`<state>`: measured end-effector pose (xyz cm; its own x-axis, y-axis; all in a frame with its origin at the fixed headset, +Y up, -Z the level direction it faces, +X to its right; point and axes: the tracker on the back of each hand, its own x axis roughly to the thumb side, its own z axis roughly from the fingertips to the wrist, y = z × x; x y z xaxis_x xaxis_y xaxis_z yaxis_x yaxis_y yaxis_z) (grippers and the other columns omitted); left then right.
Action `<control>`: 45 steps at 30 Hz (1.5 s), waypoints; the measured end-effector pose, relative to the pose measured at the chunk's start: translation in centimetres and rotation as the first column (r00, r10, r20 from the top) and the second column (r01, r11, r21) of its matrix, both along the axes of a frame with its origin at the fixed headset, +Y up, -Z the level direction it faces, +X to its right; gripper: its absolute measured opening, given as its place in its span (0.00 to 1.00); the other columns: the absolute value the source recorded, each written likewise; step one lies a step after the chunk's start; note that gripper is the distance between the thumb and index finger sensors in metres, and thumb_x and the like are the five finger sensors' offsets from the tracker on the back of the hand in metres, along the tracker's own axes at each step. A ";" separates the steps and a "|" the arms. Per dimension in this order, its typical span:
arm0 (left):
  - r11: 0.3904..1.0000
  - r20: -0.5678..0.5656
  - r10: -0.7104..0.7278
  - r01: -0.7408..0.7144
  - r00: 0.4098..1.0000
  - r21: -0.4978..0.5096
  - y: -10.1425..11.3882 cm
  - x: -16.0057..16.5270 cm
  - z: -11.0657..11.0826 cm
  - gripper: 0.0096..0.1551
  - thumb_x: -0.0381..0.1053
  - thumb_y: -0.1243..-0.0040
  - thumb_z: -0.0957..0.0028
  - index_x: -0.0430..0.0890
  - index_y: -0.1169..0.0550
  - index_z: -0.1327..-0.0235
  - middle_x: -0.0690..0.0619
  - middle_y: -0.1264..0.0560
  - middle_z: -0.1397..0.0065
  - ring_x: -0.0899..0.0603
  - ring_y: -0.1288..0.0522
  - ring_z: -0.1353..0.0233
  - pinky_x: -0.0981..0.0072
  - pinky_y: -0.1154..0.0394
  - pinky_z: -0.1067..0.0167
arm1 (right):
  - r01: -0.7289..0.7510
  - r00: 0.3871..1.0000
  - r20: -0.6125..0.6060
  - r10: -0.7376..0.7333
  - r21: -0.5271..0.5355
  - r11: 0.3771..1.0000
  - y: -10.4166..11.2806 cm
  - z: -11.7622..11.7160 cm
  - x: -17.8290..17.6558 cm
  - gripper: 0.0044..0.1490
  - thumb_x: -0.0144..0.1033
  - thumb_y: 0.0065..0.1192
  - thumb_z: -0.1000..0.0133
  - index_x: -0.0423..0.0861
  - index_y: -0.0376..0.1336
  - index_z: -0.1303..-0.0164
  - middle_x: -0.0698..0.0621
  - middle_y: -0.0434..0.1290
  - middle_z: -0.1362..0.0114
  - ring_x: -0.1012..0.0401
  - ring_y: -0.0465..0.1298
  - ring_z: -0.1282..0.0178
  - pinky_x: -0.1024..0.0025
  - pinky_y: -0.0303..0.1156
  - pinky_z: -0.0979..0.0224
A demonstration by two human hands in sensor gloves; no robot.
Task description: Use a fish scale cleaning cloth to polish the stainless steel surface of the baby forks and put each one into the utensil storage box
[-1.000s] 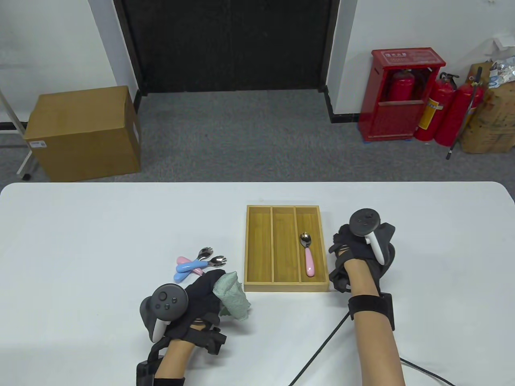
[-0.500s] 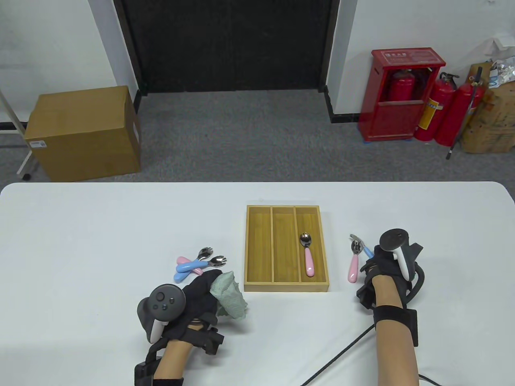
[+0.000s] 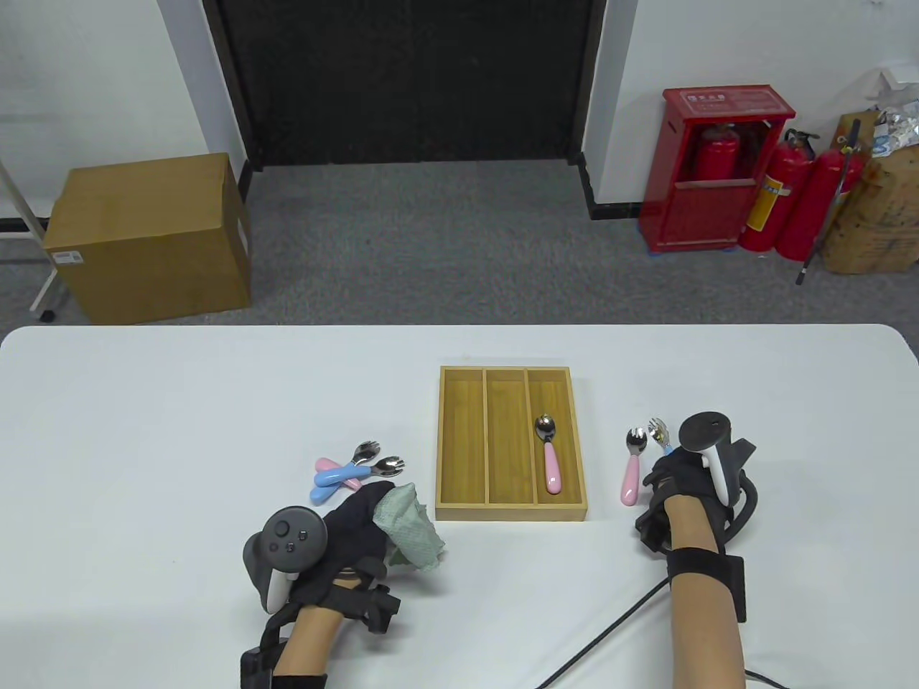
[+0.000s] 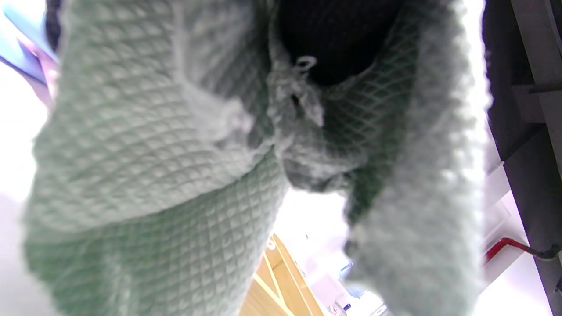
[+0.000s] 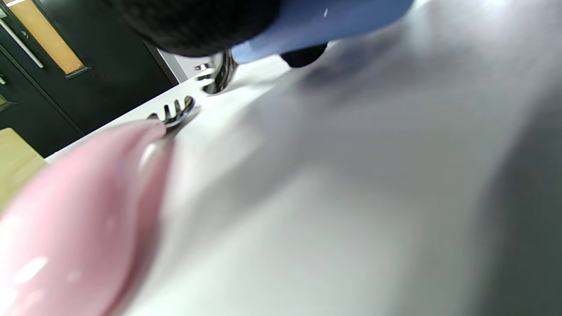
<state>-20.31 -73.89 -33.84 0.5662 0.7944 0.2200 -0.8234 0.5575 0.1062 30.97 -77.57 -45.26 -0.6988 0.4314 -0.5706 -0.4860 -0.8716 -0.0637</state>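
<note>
Cloth (image 4: 153, 166) waffle-textured, matt; fork heads (image 5: 175, 112) glossy metal; handles (image 5: 66, 228) probably plastic.

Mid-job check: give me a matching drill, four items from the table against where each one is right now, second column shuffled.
Items:
1. Green waffle-textured cleaning cloth
2. Pink-handled utensil with a steel head
3. Blue-handled steel fork
4. Pink-handled steel fork

Places:
A. Lying on the table between the wooden storage box and the right hand
B. Held by the right hand
C. Right compartment of the wooden storage box
D. Held by the left hand

Pairs: 1-D, 2-C, 3-B, 4-A
</note>
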 end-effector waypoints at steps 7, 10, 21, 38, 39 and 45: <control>0.996 -0.012 0.086 -0.086 0.996 -0.028 -0.3 -0.4 -0.1 0.26 0.51 0.33 0.49 0.48 0.21 0.37 0.46 0.17 0.43 0.44 0.13 0.54 0.51 0.18 0.54 | 0.209 0.973 -0.152 -0.176 0.249 0.946 2.9 1.5 -1.3 0.30 0.44 0.57 0.50 0.32 0.64 0.51 0.36 0.52 0.24 0.36 0.54 0.27 0.31 0.45 0.29; 0.991 -0.018 0.127 -0.128 0.992 -0.048 -0.5 -0.5 -0.2 0.26 0.50 0.33 0.49 0.49 0.22 0.37 0.46 0.18 0.42 0.44 0.13 0.53 0.50 0.18 0.53 | 0.388 0.904 -0.328 -0.272 0.369 0.845 4.7 2.7 -3.8 0.30 0.48 0.55 0.49 0.34 0.66 0.54 0.35 0.57 0.27 0.36 0.60 0.31 0.32 0.53 0.33; 0.961 -0.017 0.253 -0.254 0.967 -0.113 -1.6 0.0 -0.6 0.28 0.45 0.37 0.47 0.50 0.26 0.31 0.46 0.21 0.35 0.43 0.13 0.47 0.51 0.17 0.49 | 0.836 0.431 -0.763 -0.482 0.136 0.531 6.7 10.9 -18.7 0.30 0.47 0.56 0.46 0.34 0.64 0.48 0.34 0.59 0.28 0.36 0.66 0.34 0.33 0.60 0.35; 0.744 0.262 0.662 -0.576 0.702 -0.339 -2.6 4.0 -0.8 0.34 0.44 0.44 0.44 0.50 0.36 0.22 0.41 0.34 0.21 0.34 0.22 0.29 0.43 0.25 0.35 | 0.659 0.466 -0.799 -0.379 0.028 0.752 2.8 12.6 -21.8 0.28 0.42 0.62 0.50 0.34 0.67 0.50 0.31 0.66 0.34 0.50 0.82 0.63 0.44 0.75 0.55; 0.750 0.295 0.658 -0.567 0.693 -0.342 -2.6 4.0 -0.8 0.35 0.44 0.44 0.44 0.50 0.37 0.21 0.41 0.35 0.20 0.34 0.23 0.28 0.42 0.26 0.34 | 0.648 0.480 -0.801 -0.358 0.048 0.760 2.8 12.5 -21.6 0.28 0.42 0.62 0.51 0.34 0.67 0.50 0.31 0.66 0.34 0.49 0.81 0.63 0.43 0.74 0.55; 0.738 0.423 0.673 -0.513 0.607 -0.438 -2.4 4.7 -0.6 0.42 0.52 0.43 0.44 0.48 0.45 0.17 0.40 0.52 0.14 0.28 0.41 0.17 0.35 0.37 0.28 | 0.625 0.514 -0.795 -0.323 0.089 0.775 2.7 12.3 -21.0 0.28 0.41 0.62 0.51 0.34 0.67 0.50 0.31 0.66 0.34 0.49 0.80 0.63 0.42 0.73 0.55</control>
